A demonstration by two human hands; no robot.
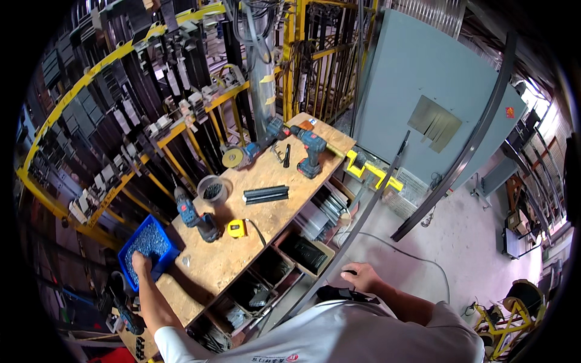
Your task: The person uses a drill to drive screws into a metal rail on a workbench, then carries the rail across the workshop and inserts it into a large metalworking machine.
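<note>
Blue plastic forms the open bin [168, 259] at the left end of the worktop [203, 266], filled with small metal pieces [152, 242] too fine to tell apart. The person's left hand [142, 264] reaches down into it at the near side; the fingertips are hidden, so I cannot tell whether that grip is apart or together. The right hand [364, 277] is held well apart from the bin, off the near right edge of the worktop and close to the body, its fingers curled. A small dark patch shows by the thumb, but I cannot tell whether that grip is clamped on anything.

Just right of the bin, a blue and black drill [192, 219] stands with a clear tub [224, 195] of dark pieces on its far side and a yellow tape measure [236, 228] to its right. Farther right lie black strips [266, 194] side by side. Toward the far end are a grinder [240, 156] with a yellowish disc and a second drill [311, 154]. Open boxes [331, 255] sit beneath the near edge, and a long dark bar [370, 206] runs slantwise beyond them to the right.
</note>
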